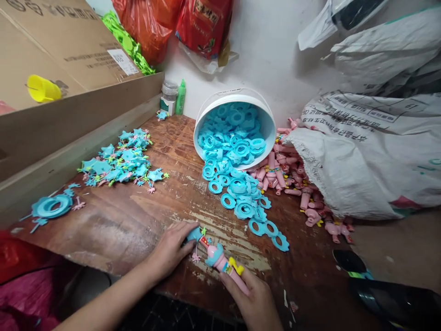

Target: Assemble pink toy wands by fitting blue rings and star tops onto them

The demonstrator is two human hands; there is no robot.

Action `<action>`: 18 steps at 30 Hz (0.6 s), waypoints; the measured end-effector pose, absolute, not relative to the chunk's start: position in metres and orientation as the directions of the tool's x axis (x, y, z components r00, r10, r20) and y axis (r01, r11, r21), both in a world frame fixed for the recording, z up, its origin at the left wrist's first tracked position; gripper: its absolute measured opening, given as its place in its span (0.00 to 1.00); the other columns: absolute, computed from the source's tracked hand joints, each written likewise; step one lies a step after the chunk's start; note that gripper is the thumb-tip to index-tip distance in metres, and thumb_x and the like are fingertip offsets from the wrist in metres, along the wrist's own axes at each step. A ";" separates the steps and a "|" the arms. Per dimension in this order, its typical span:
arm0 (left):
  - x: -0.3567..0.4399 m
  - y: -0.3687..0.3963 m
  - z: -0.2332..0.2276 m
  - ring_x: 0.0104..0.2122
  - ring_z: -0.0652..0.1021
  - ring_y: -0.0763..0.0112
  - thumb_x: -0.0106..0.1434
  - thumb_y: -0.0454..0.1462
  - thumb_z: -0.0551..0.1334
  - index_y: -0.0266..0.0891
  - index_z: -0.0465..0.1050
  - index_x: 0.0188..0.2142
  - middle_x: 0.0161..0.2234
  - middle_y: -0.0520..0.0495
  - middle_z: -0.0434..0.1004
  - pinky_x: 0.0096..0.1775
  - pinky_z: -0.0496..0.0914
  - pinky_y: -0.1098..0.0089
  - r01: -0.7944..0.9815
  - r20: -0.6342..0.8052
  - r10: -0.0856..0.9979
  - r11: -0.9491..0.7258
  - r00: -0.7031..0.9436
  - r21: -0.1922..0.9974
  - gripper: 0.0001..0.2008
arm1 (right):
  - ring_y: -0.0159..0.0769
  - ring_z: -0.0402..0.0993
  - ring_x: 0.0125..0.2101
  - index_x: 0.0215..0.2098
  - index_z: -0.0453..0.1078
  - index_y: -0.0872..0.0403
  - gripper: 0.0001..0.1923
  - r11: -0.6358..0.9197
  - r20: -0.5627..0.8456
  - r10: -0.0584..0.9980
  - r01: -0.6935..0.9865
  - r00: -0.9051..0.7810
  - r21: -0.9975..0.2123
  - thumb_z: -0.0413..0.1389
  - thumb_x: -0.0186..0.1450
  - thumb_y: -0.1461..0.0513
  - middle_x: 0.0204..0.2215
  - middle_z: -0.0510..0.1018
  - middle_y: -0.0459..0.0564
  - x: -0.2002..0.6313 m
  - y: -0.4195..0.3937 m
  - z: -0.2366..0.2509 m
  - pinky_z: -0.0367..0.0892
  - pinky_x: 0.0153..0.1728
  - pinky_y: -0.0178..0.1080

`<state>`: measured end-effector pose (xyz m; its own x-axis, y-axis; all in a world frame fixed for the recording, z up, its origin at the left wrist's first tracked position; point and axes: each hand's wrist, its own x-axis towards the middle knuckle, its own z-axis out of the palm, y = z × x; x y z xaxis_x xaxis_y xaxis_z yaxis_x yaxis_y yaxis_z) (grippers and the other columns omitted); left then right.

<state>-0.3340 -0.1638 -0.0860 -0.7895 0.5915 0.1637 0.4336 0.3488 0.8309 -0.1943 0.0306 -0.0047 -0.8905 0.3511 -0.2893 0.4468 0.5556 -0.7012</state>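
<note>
My right hand (pixel 257 301) grips a pink toy launcher (pixel 223 262) with a yellow trigger, lying near the front edge of the worn wooden table (pixel 138 216). My left hand (pixel 172 250) pinches a blue piece (pixel 195 234) at the launcher's tip. Just beyond them a trail of blue gear rings (pixel 241 202) spills from a tipped white bucket (pixel 267 122). A pile of blue star propellers with small coloured bits (pixel 120 161) lies at the left.
Pink launchers (pixel 296 184) pour out of a white woven sack (pixel 361 156) at the right. Cardboard boxes (pixel 51 69) line the left, with a yellow cup (pixel 43 88). Bottles (pixel 175 96) stand at the wall. Red bags (pixel 172 23) hang above.
</note>
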 end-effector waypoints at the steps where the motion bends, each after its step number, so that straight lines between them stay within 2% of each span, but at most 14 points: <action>1: -0.334 -0.164 -0.088 0.51 0.78 0.59 0.65 0.33 0.61 0.45 0.71 0.60 0.52 0.44 0.80 0.55 0.71 0.59 0.434 0.162 0.599 0.343 -0.784 0.833 0.23 | 0.45 0.81 0.35 0.39 0.81 0.52 0.22 0.560 -0.279 0.347 0.436 -0.895 -0.704 0.58 0.63 0.44 0.34 0.86 0.52 -0.196 0.030 -0.004 0.73 0.35 0.35; 5: -0.335 -0.165 -0.090 0.51 0.78 0.60 0.65 0.33 0.62 0.44 0.70 0.61 0.51 0.44 0.79 0.55 0.72 0.60 0.429 0.141 0.629 0.335 -0.765 0.839 0.24 | 0.46 0.82 0.39 0.43 0.81 0.51 0.20 0.539 -0.274 0.316 0.410 -0.908 -0.736 0.59 0.63 0.47 0.38 0.86 0.53 -0.201 0.025 -0.010 0.73 0.41 0.36; 9: -0.333 -0.164 -0.089 0.48 0.79 0.63 0.66 0.33 0.61 0.45 0.69 0.61 0.49 0.45 0.79 0.52 0.74 0.64 0.406 0.146 0.619 0.303 -0.771 0.862 0.23 | 0.45 0.81 0.41 0.43 0.80 0.49 0.19 0.475 -0.315 0.332 0.447 -0.889 -0.758 0.59 0.63 0.46 0.37 0.86 0.49 -0.200 0.021 -0.015 0.72 0.41 0.35; 11: -0.332 -0.164 -0.088 0.47 0.79 0.64 0.67 0.32 0.61 0.46 0.69 0.60 0.48 0.46 0.78 0.50 0.75 0.65 0.397 0.152 0.619 0.279 -0.771 0.875 0.22 | 0.47 0.81 0.43 0.43 0.80 0.46 0.18 0.505 -0.325 0.341 0.463 -0.882 -0.728 0.58 0.64 0.46 0.40 0.86 0.47 -0.198 0.020 -0.011 0.71 0.42 0.37; 14: -0.331 -0.164 -0.088 0.47 0.79 0.64 0.68 0.33 0.61 0.46 0.69 0.60 0.47 0.46 0.78 0.50 0.75 0.66 0.388 0.155 0.619 0.260 -0.770 0.884 0.22 | 0.51 0.83 0.40 0.45 0.80 0.42 0.18 0.693 -0.275 0.361 0.453 -0.891 -0.560 0.57 0.65 0.45 0.38 0.87 0.48 -0.201 0.020 0.003 0.70 0.35 0.40; 16: -0.331 -0.164 -0.088 0.46 0.79 0.64 0.69 0.33 0.60 0.46 0.68 0.60 0.47 0.46 0.78 0.50 0.75 0.66 0.389 0.161 0.617 0.253 -0.770 0.886 0.21 | 0.52 0.83 0.29 0.42 0.80 0.42 0.16 0.837 -0.221 0.314 0.379 -0.923 -0.394 0.58 0.63 0.46 0.31 0.87 0.51 -0.210 0.016 0.017 0.64 0.25 0.41; 18: -0.331 -0.164 -0.087 0.46 0.79 0.64 0.70 0.34 0.59 0.45 0.67 0.61 0.47 0.45 0.77 0.50 0.75 0.65 0.392 0.165 0.622 0.247 -0.765 0.886 0.21 | 0.49 0.78 0.19 0.34 0.80 0.44 0.10 0.922 -0.191 0.244 0.288 -0.951 -0.257 0.62 0.61 0.50 0.23 0.84 0.54 -0.227 0.008 0.031 0.53 0.19 0.40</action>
<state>-0.3306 -0.1642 -0.0874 -0.7653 0.6221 0.1654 0.3920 0.2467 0.8863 -0.2266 0.0077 0.0305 -0.9507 0.2441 -0.1912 0.2884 0.9224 -0.2569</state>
